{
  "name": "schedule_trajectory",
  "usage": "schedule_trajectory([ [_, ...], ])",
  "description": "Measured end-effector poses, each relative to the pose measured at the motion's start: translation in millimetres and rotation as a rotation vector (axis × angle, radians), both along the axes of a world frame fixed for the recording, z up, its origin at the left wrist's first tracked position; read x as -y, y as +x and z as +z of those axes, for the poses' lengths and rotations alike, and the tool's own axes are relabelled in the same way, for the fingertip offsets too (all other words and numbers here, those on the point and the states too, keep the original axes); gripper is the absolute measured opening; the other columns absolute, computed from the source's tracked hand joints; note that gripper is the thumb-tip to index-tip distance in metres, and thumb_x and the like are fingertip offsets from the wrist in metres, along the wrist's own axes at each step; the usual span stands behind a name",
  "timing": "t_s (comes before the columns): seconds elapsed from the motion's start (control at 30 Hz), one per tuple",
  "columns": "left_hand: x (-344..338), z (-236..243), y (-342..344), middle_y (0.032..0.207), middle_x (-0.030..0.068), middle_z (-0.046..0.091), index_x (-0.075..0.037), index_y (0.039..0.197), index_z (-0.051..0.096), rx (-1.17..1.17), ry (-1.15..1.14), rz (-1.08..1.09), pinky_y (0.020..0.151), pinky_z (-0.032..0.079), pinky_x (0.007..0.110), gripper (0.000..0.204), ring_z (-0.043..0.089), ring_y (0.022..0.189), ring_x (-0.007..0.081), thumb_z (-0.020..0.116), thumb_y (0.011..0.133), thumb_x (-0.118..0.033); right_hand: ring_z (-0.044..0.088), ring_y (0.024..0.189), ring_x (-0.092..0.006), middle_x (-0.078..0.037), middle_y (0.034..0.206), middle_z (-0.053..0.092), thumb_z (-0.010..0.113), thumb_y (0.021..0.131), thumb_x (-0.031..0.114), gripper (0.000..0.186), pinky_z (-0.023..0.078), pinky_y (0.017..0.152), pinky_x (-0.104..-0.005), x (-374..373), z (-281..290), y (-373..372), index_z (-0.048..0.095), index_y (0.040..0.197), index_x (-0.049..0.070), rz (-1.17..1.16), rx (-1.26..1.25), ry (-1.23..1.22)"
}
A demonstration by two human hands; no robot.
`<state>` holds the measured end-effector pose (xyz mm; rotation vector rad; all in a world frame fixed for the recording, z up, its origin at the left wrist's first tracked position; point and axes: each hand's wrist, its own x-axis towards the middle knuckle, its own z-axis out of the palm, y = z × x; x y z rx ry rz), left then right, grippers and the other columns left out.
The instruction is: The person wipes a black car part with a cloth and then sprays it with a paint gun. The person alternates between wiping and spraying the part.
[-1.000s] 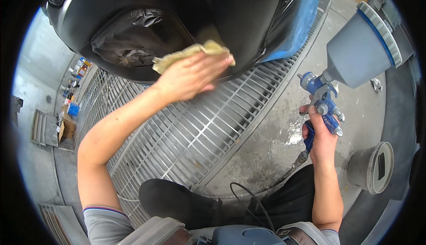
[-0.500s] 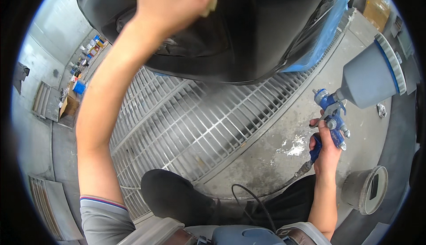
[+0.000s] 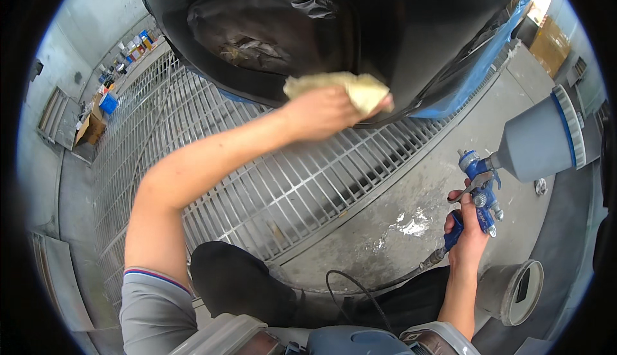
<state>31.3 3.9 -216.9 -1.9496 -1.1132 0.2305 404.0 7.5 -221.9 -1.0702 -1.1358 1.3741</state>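
Observation:
My left hand is closed on a pale yellow cloth and presses it against the lower edge of a black car body panel. A recess in that panel is covered with dark masking film, crumpled in places. Out to the right, my right hand grips a blue spray gun by its handle, fingers at the trigger. The gun's grey paint cup with a white lid tilts up to the right. A hose runs from the handle's base.
Metal floor grating lies under the panel. Blue masking film borders the panel's right side. A bucket stands by my right forearm. Cans, a blue container and a cardboard box line the far left.
My left hand has come down and to the right with the cloth, from high on the panel to its lower edge. The spray gun stays in my right hand, nearly still.

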Motion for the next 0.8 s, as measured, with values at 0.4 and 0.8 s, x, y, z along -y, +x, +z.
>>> schedule_trajectory([
  [0.4, -35, 127, 22, 0.154, 0.0048, 0.057, -0.020, 0.150, 0.059, 0.461, 0.602, -0.209, 0.111, 0.044, 0.041, 0.069, 0.054, 0.141, 0.0223, 0.076, 0.085, -0.036, 0.051, 0.054, -0.0105, -0.010, 0.099, 0.069, 0.071, 0.099, 0.022, 0.041, 0.041, 0.049, -0.0241, -3, 0, -10, 0.062, 0.133, 0.001, 0.069, 0.067, -0.006],
  [0.8, -36, -59, 7, 0.160, -0.0031, 0.050, -0.010, 0.135, 0.067, 0.711, 0.347, -0.372, 0.065, 0.059, 0.024, 0.042, 0.065, 0.127, 0.0083, 0.068, 0.094, -0.010, 0.054, 0.052, -0.0145, -0.013, 0.097, 0.069, 0.068, 0.097, 0.014, 0.030, 0.042, 0.048, -0.0266, 12, 11, -17, 0.059, 0.124, 0.002, 0.002, 0.132, 0.005],
])
